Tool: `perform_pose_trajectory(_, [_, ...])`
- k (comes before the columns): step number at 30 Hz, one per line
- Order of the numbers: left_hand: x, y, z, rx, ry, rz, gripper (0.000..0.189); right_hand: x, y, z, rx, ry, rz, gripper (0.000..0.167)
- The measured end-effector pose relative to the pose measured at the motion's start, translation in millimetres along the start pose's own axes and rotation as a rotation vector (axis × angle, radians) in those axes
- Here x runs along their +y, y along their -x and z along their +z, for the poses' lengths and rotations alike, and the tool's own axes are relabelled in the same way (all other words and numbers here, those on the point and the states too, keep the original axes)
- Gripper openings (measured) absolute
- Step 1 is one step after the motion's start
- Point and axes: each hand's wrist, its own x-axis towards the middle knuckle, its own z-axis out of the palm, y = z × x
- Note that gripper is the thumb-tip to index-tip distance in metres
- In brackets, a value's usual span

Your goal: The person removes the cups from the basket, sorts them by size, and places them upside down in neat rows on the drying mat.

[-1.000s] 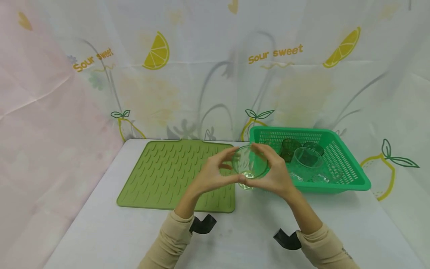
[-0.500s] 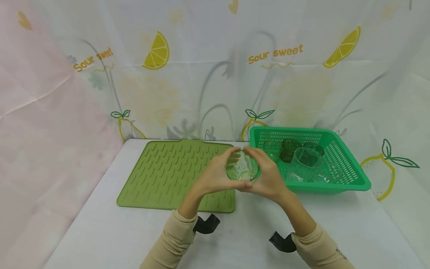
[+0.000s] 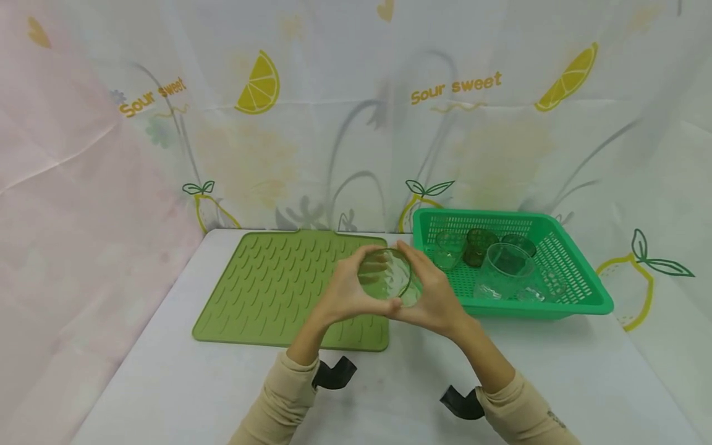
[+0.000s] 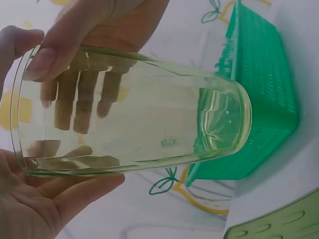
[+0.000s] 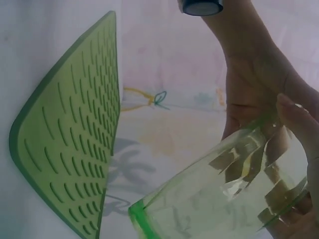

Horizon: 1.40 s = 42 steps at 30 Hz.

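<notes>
A clear, faintly green drinking glass is held in the air between both hands, just over the right side of the green ridged mat. My left hand grips it from the left and my right hand from the right, the thumbs close together on the near side. Its rim faces me, and the base lies tilted off toward the right. In the left wrist view the glass shows nothing inside, with the fingers around its rim end. In the right wrist view the glass slants, partly cut off by the frame.
A green perforated basket stands on the right of the white table. It holds several glasses, among them a dark tinted one and a large clear one. A printed cloth hangs behind.
Both hands have moved left with the glass, from beside the basket's edge to over the mat's right side. The glass has tilted, its base swinging right relative to the rim.
</notes>
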Motion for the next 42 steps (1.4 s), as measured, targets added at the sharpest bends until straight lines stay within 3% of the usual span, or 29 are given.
perform_pose_trajectory(4, [-0.1,2.7,-8.3,0.029,0.087,0.022,0.072,7.9,8.1,-2.0,0.002,-0.056,0.051,0.098])
perform_pose_trajectory(8, [-0.5,5.1,-16.0,0.031,0.223,0.047,0.074,16.8,20.4,-6.3,-0.01,-0.152,0.168,0.107])
perform_pose_trajectory(12, [-0.7,7.6,-19.6,0.048,0.328,0.08,0.086,20.8,30.2,-10.9,-0.05,-0.239,0.335,0.096])
perform_pose_trajectory(16, [-2.5,10.4,-20.9,0.082,0.391,0.092,0.093,22.8,34.2,-13.9,-0.07,-0.337,0.432,0.081])
perform_pose_trajectory(26, [-8.9,16.0,-21.3,0.138,0.471,0.019,0.107,28.7,35.9,-17.7,0.007,-0.789,0.489,0.061])
perform_pose_trajectory(36, [-13.7,27.9,-29.8,0.002,0.46,-0.115,0.102,31.7,34.0,-28.2,0.084,-0.881,0.466,0.051])
perform_pose_trajectory(42, [-13.8,31.9,-32.6,-0.046,0.362,-0.173,0.09,34.3,29.8,-34.7,0.039,-0.932,0.432,0.053])
